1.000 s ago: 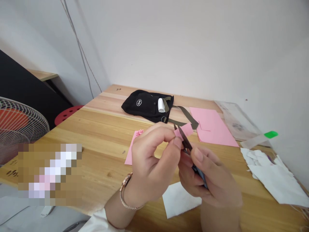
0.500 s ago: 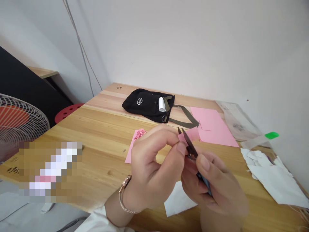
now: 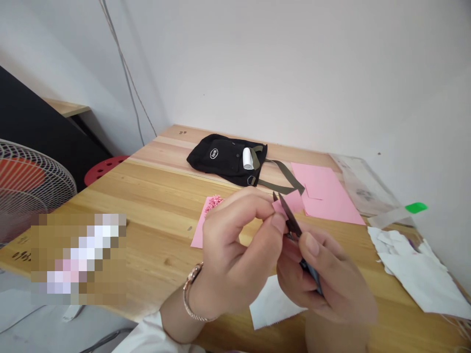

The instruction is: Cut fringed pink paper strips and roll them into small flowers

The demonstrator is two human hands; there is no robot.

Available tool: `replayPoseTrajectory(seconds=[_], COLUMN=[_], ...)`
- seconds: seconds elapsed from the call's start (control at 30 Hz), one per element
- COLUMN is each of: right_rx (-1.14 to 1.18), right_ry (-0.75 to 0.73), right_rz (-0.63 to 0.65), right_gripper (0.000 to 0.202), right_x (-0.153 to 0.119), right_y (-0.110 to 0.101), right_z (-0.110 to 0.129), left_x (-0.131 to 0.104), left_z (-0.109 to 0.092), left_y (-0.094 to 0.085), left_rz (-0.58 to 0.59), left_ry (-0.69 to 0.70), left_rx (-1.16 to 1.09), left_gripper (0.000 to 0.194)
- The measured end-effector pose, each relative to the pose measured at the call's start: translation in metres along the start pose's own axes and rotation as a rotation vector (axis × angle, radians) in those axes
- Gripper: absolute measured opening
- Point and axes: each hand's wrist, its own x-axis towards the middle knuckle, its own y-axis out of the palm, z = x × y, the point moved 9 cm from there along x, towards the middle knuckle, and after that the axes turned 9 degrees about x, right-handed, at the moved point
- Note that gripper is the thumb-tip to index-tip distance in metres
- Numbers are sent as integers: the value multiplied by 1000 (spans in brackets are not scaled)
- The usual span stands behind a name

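Observation:
My left hand [image 3: 243,250] pinches a small strip of pink paper [image 3: 293,201] between thumb and forefinger. Dark-bladed scissors [image 3: 290,215] are in my right hand [image 3: 327,274], their blades slightly apart and pointing up and away, with the pink strip between them. The scissor handles are partly hidden by my fingers. Just past my left hand, a pink sheet [image 3: 198,234] bears a small heap of thin pink paper shreds [image 3: 213,203]. Beneath my hands a white paper piece [image 3: 272,304] lies on the wooden table [image 3: 154,235].
A black bag [image 3: 221,159] with an olive strap and a white roll rests toward the back. Larger pink sheets [image 3: 331,196] lie right of it. White papers [image 3: 423,279] and a clear plastic sleeve [image 3: 364,176] line the right edge. A fan [image 3: 33,171] stands at left.
Both hands stay nearly in place. The scissor blades and the pink strip have shifted only slightly; the whole view has moved a little.

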Motion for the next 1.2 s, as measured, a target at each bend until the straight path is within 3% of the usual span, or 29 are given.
replayPoseTrajectory(seconds=[1.2], right_rx=[-24], right_ry=[47], right_rz=[-10], right_gripper=[32], right_x=[-1], right_y=[-3], right_z=[2], left_x=[-3], left_z=[4], left_y=[1], left_rz=[29], left_ry=[9], left_rx=[35], left_gripper=[18])
